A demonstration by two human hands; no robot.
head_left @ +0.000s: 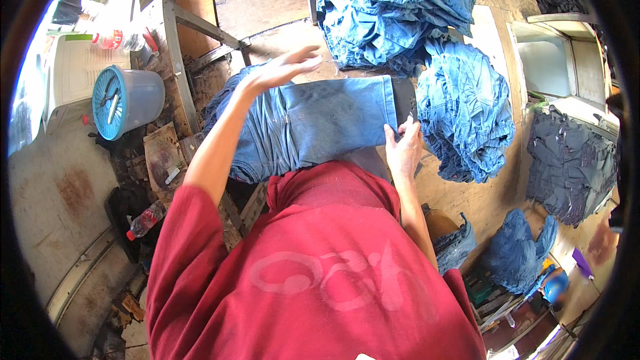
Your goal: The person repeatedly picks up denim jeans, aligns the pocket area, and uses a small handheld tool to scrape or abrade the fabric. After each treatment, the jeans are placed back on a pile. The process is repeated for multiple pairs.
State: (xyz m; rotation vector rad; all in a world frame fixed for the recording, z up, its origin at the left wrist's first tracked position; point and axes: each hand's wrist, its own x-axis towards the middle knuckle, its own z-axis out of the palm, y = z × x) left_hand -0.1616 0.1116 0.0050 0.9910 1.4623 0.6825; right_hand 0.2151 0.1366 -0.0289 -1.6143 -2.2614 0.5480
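Far left, a blue bucket [127, 101] sits on the floor, a plastic bottle [145, 220] lower down. Your left hand [283, 67] hovers flat and open over the jeans [313, 123] spread on the wooden table [267, 0]. Your right hand [403, 148] pinches the jeans' right edge. A tall denim stack [393, 7] and a crumpled pile [463, 113] crowd the right side.

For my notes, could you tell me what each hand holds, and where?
The right hand pinches the jeans at their right edge; the left hand is open, holding nothing.
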